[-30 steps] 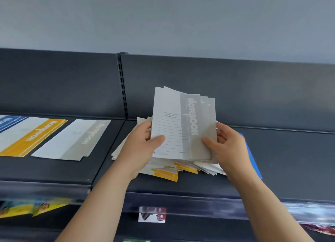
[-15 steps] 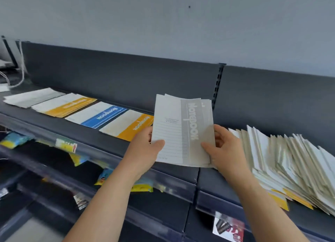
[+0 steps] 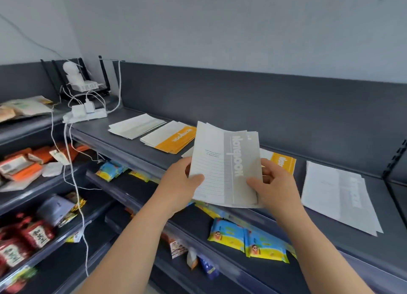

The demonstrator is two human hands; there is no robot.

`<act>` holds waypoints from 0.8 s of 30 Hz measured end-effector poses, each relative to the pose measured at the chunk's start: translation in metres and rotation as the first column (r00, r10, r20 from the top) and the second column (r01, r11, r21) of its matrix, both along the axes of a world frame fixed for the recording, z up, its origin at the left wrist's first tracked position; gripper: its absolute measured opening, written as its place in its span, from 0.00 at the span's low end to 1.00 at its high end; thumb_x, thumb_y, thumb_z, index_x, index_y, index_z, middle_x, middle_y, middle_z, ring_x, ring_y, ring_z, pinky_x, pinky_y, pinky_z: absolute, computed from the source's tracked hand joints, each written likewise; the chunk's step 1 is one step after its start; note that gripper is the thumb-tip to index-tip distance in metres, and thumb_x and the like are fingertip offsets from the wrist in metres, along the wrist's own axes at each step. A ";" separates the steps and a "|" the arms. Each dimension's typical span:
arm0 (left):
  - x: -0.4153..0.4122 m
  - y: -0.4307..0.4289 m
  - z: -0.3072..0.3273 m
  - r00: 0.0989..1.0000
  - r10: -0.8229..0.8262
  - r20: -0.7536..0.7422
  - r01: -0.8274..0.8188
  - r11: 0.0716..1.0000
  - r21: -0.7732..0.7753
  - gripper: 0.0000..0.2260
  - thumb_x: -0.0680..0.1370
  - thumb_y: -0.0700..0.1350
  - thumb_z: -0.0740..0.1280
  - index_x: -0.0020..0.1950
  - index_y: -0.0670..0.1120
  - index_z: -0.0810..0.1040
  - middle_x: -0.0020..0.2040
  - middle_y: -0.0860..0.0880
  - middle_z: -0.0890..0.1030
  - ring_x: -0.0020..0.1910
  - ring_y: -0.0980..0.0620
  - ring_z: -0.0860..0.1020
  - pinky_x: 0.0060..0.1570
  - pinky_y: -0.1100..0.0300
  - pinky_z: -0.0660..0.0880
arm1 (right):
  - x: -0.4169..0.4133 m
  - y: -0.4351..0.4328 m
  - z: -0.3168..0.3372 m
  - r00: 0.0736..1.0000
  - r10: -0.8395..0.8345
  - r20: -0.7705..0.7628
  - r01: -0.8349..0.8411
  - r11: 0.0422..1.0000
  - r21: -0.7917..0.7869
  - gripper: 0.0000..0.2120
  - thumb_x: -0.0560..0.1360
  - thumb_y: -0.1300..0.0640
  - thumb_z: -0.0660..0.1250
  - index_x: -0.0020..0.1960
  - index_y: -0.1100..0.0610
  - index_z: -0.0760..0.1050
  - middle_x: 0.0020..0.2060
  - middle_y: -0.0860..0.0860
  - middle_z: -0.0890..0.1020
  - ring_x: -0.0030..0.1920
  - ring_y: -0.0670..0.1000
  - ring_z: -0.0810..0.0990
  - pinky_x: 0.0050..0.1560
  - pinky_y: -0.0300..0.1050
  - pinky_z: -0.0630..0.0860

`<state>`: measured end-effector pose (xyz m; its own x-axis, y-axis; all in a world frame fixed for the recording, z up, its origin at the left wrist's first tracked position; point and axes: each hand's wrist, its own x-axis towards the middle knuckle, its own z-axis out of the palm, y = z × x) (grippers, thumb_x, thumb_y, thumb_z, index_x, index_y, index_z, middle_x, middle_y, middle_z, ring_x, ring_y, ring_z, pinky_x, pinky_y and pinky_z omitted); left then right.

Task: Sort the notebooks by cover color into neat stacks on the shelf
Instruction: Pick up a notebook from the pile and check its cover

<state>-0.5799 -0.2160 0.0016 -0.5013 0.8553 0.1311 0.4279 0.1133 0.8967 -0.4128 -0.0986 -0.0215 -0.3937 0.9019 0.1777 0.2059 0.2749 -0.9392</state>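
I hold a small bundle of grey-striped notebooks [image 3: 226,163] upright above the dark shelf [image 3: 123,139]. My left hand [image 3: 179,182] grips its lower left edge, thumb on the cover. My right hand [image 3: 272,185] grips the lower right edge. On the shelf lie a grey-striped stack [image 3: 136,126] at the far left, then an orange-striped stack [image 3: 171,139]. Another orange-striped stack [image 3: 283,161] shows just behind the bundle, and a grey-striped stack [image 3: 339,192] lies at the right. A pale corner [image 3: 187,153] peeks out behind the bundle.
A power strip [image 3: 84,115] with white plugs and hanging cables sits at the shelf's left end, with a router behind it. Lower shelves hold yellow-blue snack packets [image 3: 246,238], red packets [image 3: 26,238] and orange boxes. A dark back panel runs along the shelf.
My view has swung left along the shelf, away from the loose pile at the right. Both hands keep the same hold on the grey bundle. The power strip and far-left stacks have come into view.
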 end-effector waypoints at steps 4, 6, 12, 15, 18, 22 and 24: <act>-0.054 0.001 -0.008 0.999 0.046 -0.016 -0.046 0.999 0.011 0.14 0.78 0.37 0.62 0.59 0.53 0.77 0.52 0.60 0.81 0.51 0.64 0.77 0.43 0.71 0.72 | -0.057 0.004 -0.004 0.999 0.028 0.027 -0.028 1.000 0.003 0.21 0.73 0.64 0.67 0.64 0.50 0.72 0.46 0.46 0.80 0.46 0.46 0.79 0.39 0.38 0.76; -0.079 0.007 -0.013 0.997 0.066 -0.033 -0.065 0.998 0.016 0.15 0.78 0.37 0.62 0.58 0.53 0.78 0.52 0.59 0.81 0.51 0.63 0.77 0.43 0.71 0.72 | -0.084 0.010 -0.008 0.999 0.042 0.030 -0.042 0.999 -0.003 0.22 0.73 0.64 0.67 0.65 0.50 0.71 0.45 0.46 0.80 0.45 0.45 0.79 0.39 0.37 0.76; -0.156 0.038 -0.024 0.993 0.069 -0.092 -0.073 0.996 -0.041 0.15 0.78 0.38 0.61 0.61 0.51 0.78 0.54 0.58 0.81 0.53 0.60 0.77 0.43 0.72 0.71 | -0.160 0.043 -0.017 0.996 0.061 0.066 -0.061 0.998 -0.015 0.20 0.73 0.62 0.67 0.64 0.51 0.72 0.46 0.47 0.81 0.46 0.46 0.79 0.39 0.36 0.74; -0.193 0.053 -0.025 0.985 0.120 -0.121 -0.124 0.992 -0.025 0.14 0.78 0.38 0.62 0.59 0.51 0.79 0.52 0.58 0.81 0.50 0.62 0.77 0.38 0.74 0.69 | -0.201 0.061 -0.017 0.993 0.069 0.092 -0.070 0.998 -0.001 0.18 0.73 0.61 0.67 0.63 0.51 0.74 0.45 0.46 0.81 0.45 0.46 0.79 0.34 0.34 0.72; -0.231 0.064 -0.027 0.969 0.192 -0.158 -0.193 0.981 0.009 0.13 0.78 0.39 0.63 0.58 0.52 0.80 0.52 0.58 0.82 0.48 0.63 0.78 0.36 0.74 0.69 | -0.241 0.071 -0.016 0.991 0.081 0.111 -0.084 0.996 0.022 0.18 0.74 0.62 0.67 0.62 0.52 0.74 0.45 0.45 0.80 0.44 0.43 0.78 0.34 0.30 0.70; -0.282 0.076 -0.032 0.947 0.261 -0.189 -0.256 0.965 0.050 0.11 0.78 0.40 0.64 0.56 0.50 0.81 0.50 0.57 0.82 0.46 0.60 0.78 0.39 0.69 0.71 | -0.289 0.078 -0.019 0.988 0.087 0.129 -0.090 0.996 0.019 0.17 0.73 0.62 0.67 0.60 0.51 0.75 0.43 0.44 0.80 0.42 0.43 0.79 0.35 0.32 0.73; -0.309 0.083 -0.036 0.940 0.262 -0.217 -0.258 0.965 0.049 0.11 0.78 0.41 0.63 0.56 0.50 0.81 0.50 0.56 0.82 0.47 0.58 0.78 0.39 0.68 0.70 | -0.313 0.081 -0.020 0.987 0.077 0.138 -0.081 0.996 0.024 0.14 0.73 0.61 0.67 0.58 0.50 0.75 0.42 0.43 0.80 0.41 0.42 0.79 0.35 0.33 0.74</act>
